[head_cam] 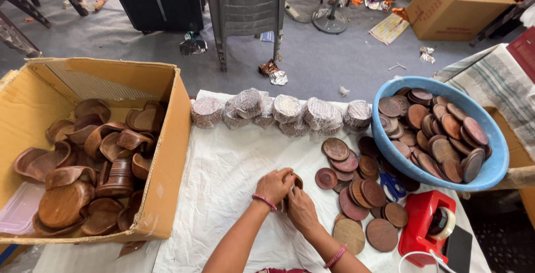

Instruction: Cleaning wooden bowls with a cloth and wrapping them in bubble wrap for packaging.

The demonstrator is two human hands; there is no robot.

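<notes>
Gripping a small wooden holder [296, 182] between them over the white-clothed tabletop [223, 167], the left hand [274, 185] and right hand [301, 208] look mid-assembly, probably needing a wooden disc [326, 178] from just beside them.

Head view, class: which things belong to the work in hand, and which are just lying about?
In use: left hand and right hand on a small wooden piece; loose wooden discs; wrapped stacks; tape dispenser.
Lying about: grey chair; floor litter; closed carton.
</notes>
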